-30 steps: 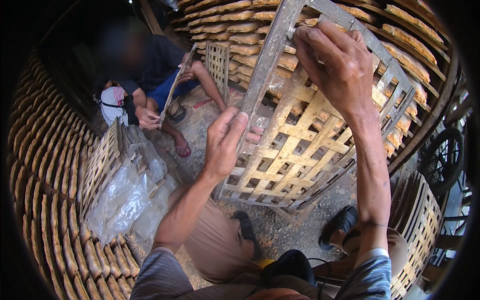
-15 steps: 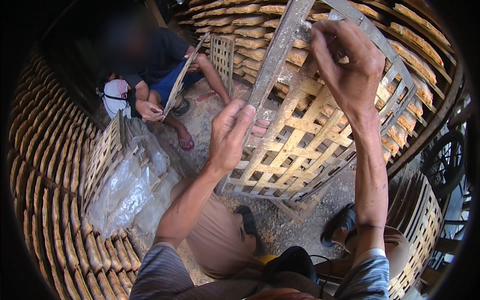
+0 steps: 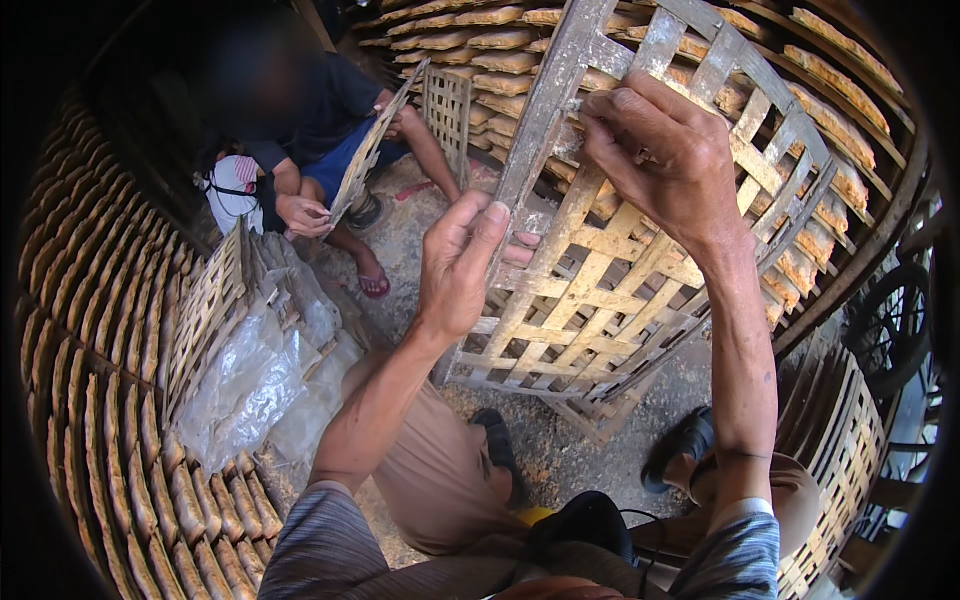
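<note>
A woven bamboo lattice tray (image 3: pixel 580 300) with a worn wooden edge strip stands tilted in front of me. My left hand (image 3: pixel 455 265) is closed around that strip, its thumb on the near side and fingertips showing through behind. Over the upper part of the lattice, my right hand (image 3: pixel 670 160) is bent into a pinch close to the same strip. Whatever its fingertips hold, if anything, is too small to make out. Below the tray, the corner of another wooden frame (image 3: pixel 600 420) rests near the floor.
Racks of browned slabs (image 3: pixel 130 480) curve along the left, with more slabs (image 3: pixel 505 60) behind the tray. Crumpled clear plastic (image 3: pixel 250 370) lies against lattice panels at left. A seated person (image 3: pixel 330 120) holds a thin panel (image 3: pixel 375 150). More lattice trays (image 3: pixel 845 440) lean at right.
My right hand has moved down and left along the lattice, nearer the wooden strip, still pinched. My left hand keeps its hold. The other person's panel has shifted slightly.
</note>
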The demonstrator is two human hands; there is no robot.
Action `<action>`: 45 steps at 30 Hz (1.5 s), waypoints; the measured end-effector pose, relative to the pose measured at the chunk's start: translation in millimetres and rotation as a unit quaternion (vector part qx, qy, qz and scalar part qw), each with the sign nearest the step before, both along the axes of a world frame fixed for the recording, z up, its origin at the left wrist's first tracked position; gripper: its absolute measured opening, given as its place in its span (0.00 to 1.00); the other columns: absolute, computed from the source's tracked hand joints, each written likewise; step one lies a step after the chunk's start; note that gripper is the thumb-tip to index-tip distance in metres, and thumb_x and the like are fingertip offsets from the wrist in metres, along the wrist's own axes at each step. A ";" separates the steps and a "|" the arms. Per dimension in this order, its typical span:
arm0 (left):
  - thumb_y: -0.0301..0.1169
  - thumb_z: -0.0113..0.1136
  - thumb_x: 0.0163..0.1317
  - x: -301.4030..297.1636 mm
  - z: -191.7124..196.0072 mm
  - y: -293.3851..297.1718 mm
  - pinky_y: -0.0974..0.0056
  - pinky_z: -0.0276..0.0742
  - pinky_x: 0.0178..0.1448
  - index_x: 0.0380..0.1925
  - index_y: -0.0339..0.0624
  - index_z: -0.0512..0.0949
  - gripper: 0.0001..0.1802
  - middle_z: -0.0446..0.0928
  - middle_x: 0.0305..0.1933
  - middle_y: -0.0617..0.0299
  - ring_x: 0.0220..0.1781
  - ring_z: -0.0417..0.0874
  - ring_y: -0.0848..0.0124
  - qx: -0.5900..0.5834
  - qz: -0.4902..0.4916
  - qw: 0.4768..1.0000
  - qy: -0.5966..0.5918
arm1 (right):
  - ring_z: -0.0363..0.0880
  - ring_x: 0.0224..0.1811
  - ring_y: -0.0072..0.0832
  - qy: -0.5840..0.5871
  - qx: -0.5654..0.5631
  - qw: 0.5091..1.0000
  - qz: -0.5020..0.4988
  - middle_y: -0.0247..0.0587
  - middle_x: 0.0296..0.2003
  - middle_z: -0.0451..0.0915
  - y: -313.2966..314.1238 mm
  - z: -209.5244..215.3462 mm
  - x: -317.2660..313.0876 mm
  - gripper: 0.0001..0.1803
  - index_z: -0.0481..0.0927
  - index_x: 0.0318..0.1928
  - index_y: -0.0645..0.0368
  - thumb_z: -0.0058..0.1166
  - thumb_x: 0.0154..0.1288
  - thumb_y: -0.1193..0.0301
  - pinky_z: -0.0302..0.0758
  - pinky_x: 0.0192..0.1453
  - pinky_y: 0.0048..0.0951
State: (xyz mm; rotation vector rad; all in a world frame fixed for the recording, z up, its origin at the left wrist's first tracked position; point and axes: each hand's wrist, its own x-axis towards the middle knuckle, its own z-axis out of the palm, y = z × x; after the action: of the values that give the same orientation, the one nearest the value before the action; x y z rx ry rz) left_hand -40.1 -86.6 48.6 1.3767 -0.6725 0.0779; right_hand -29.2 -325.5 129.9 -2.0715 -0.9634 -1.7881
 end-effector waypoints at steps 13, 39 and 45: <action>0.40 0.51 0.85 1.0 1.5 2.2 0.65 0.92 0.45 0.50 0.32 0.79 0.20 0.83 0.45 0.55 0.45 0.90 0.68 0.003 0.007 1.000 0.014 | 0.84 0.26 0.21 0.067 -0.024 0.997 0.000 0.34 0.31 0.85 10.5 -3.5 -14.2 0.06 0.89 0.43 0.64 0.70 0.67 0.78 0.80 0.23 0.23; 0.41 0.52 0.85 10.8 11.3 26.0 0.66 0.89 0.43 0.44 0.34 0.80 0.19 0.87 0.39 0.52 0.39 0.92 0.68 -0.032 0.111 0.993 -0.019 | 0.86 0.28 0.22 0.664 0.140 0.679 0.279 0.42 0.37 0.86 29.0 -58.1 -70.8 0.17 0.87 0.57 0.64 0.45 0.81 0.81 0.85 0.29 0.23; 0.41 0.51 0.85 14.0 11.1 30.6 0.63 0.90 0.45 0.45 0.34 0.79 0.19 0.87 0.41 0.51 0.38 0.92 0.67 -0.052 0.094 0.994 0.021 | 0.90 0.27 0.31 0.673 0.105 0.698 0.220 0.51 0.41 0.88 35.9 -66.4 -69.7 0.22 0.85 0.56 0.69 0.44 0.67 0.92 0.86 0.30 0.29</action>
State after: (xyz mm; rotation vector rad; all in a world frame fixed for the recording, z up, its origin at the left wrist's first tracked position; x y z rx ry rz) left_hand -26.1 -56.0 59.7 1.3342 -0.4958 0.2293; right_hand -98.9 -289.6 63.5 -1.9733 -0.5792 0.1007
